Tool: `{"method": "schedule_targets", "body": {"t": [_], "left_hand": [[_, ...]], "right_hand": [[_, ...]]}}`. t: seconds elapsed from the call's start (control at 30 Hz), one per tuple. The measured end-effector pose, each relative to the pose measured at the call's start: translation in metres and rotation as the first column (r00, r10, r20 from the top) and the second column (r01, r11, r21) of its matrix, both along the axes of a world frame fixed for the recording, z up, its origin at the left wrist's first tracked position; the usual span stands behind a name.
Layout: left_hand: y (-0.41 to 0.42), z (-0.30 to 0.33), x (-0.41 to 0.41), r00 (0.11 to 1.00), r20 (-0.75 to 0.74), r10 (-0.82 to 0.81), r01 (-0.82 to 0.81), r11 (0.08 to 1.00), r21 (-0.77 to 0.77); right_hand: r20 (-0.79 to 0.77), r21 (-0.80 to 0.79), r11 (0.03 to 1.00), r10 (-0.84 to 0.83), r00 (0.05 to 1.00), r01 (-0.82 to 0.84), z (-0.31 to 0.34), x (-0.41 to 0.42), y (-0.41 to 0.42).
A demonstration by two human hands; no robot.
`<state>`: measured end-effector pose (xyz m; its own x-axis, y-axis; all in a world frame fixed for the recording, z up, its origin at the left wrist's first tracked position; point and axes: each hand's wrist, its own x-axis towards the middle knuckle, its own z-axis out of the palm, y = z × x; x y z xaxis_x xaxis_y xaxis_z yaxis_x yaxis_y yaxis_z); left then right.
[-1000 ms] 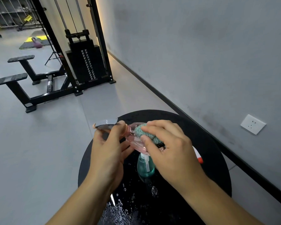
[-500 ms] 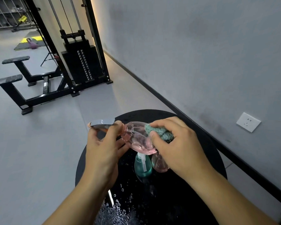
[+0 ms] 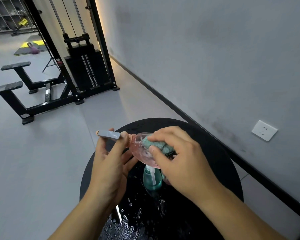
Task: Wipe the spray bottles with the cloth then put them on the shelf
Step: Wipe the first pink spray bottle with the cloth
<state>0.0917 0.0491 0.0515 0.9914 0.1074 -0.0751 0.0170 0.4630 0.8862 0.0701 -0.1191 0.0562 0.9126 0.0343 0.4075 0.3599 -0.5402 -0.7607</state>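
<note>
Head cam: left hand (image 3: 111, 163) grips pink spray bottle (image 3: 142, 151) by its nozzle over wet black surface (image 3: 220, 163); right hand (image 3: 182, 161) pinches teal cloth (image 3: 156, 144) vs. body. Risk: slick plastic slips, knocks teal bottle (image 3: 151, 179) below.

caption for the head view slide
Left hand holds a pink spray bottle while the right hand wipes it with a teal cloth.

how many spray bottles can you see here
3, perhaps more hidden. A clear pink plastic spray bottle held sideways in both hands; a teal spray bottle upright on the round black table; another pink bottle mostly behind the right hand.
</note>
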Motion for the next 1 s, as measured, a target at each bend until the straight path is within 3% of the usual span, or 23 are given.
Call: {"method": "schedule_targets", "body": {"t": [0.07, 0.23, 0.43, 0.57, 0.77, 1.0], "left_hand": [[0.002, 0.0, 0.0, 1.0, 0.001, 0.014, -0.014, 1.0, -0.003], [0.01, 0.0, 0.004, 0.998, -0.006, 0.064, -0.064, 0.998, -0.014], [0.009, -0.001, 0.001, 1.0, 0.0, 0.03, -0.03, 1.0, 0.006], [0.019, 0.001, 0.007, 0.997, 0.003, 0.073, -0.073, 0.997, -0.007], [0.014, 0.0, 0.004, 0.999, 0.015, 0.043, -0.043, 0.999, -0.021], [0.023, 0.0, 0.009, 0.998, 0.007, 0.057, -0.056, 0.997, -0.054]], "right_hand": [[0.029, -0.033, 0.999, 0.015, 0.999, -0.014, 0.0, 0.0, 0.002], [-0.068, 0.149, 0.985, -0.075, 0.995, 0.085, 0.0, 0.004, -0.006], [0.011, 0.052, 0.999, 0.008, 1.0, -0.009, -0.002, 0.0, 0.004], [-0.032, 0.173, 0.983, -0.064, 0.997, 0.068, -0.001, 0.005, -0.003], [0.086, 0.038, 0.999, -0.001, 0.996, -0.002, -0.005, 0.0, 0.006], [-0.003, 0.286, 0.957, -0.048, 0.999, 0.047, -0.003, 0.005, -0.003]]}}
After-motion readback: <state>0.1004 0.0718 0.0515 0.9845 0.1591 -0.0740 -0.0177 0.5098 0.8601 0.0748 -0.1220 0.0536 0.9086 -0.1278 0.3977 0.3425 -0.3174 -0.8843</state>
